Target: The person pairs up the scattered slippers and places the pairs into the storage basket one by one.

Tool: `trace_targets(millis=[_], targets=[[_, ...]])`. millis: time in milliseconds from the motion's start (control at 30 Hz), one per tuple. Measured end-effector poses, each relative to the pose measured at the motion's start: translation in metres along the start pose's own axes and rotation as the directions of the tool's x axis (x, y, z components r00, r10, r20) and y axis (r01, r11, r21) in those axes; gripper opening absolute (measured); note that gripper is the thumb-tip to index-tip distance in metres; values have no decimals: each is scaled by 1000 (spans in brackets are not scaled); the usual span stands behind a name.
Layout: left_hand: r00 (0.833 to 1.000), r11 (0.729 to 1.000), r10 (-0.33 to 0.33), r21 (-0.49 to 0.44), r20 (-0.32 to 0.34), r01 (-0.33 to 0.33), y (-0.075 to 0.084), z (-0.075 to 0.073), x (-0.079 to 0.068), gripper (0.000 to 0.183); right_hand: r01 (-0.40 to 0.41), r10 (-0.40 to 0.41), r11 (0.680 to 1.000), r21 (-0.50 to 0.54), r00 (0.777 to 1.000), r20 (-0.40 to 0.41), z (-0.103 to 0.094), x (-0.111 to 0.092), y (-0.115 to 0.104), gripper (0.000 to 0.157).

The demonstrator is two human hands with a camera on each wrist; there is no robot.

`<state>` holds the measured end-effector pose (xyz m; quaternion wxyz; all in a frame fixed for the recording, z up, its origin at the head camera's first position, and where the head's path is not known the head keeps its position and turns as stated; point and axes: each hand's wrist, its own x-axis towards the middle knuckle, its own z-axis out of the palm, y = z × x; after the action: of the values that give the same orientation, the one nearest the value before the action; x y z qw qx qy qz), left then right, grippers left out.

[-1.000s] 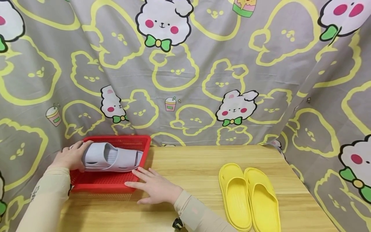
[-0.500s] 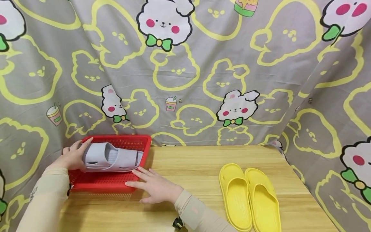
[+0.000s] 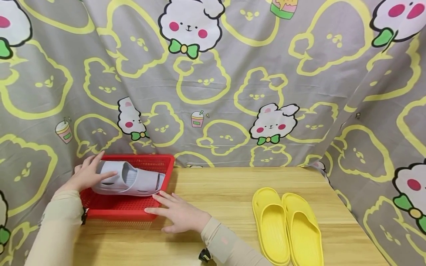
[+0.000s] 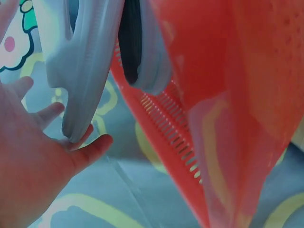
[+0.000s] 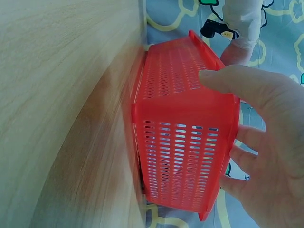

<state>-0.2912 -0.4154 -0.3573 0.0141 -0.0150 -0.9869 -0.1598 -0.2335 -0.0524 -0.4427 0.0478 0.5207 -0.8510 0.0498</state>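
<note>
A grey slipper lies lengthwise in the red plastic basket, toe end to the left. In the left wrist view a second grey slipper shows beside the first; the head view mostly hides it. My left hand is at the toe end, fingers spread and the thumb over the slipper's upper. The left wrist view shows its fingers apart around the tip, not curled on it; whether they touch is unclear. My right hand rests its nearly straight fingertips on the basket's right rim.
A pair of yellow slippers sits side by side on the right of the wooden table. Patterned grey cloth hangs behind and at both sides. Close to my right wrist is a small black object.
My left hand has loosened from the grey slipper's toe end; its thumb, hidden earlier, now extends over the upper. The slipper has shifted slightly. My right hand stays on the rim.
</note>
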Motion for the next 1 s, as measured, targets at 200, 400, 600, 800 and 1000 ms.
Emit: trace_targets(millis=[200,400,600,800,1000], targets=[[999,999,-37,-39,-35,35,-4,2,7,102,15,-15,999,-28,1000,-10,2,1,1,83],[994,987,-106,-120,10,106,-5,-7,11,100,25,-26,999,-34,1000,-15,0,2,0,83],[997,976,-79,-205,-2,77,-1,-15,17,96,21,-21,1000,-10,1000,-7,-1,1,2,83],[995,956,-84,-287,-63,63,-3,-15,23,89,20,-20,1000,4,1000,-8,-2,1,1,83],[988,926,-121,-369,-98,77,-7,-12,26,85,25,-25,1000,0,1000,-9,-2,2,2,83]])
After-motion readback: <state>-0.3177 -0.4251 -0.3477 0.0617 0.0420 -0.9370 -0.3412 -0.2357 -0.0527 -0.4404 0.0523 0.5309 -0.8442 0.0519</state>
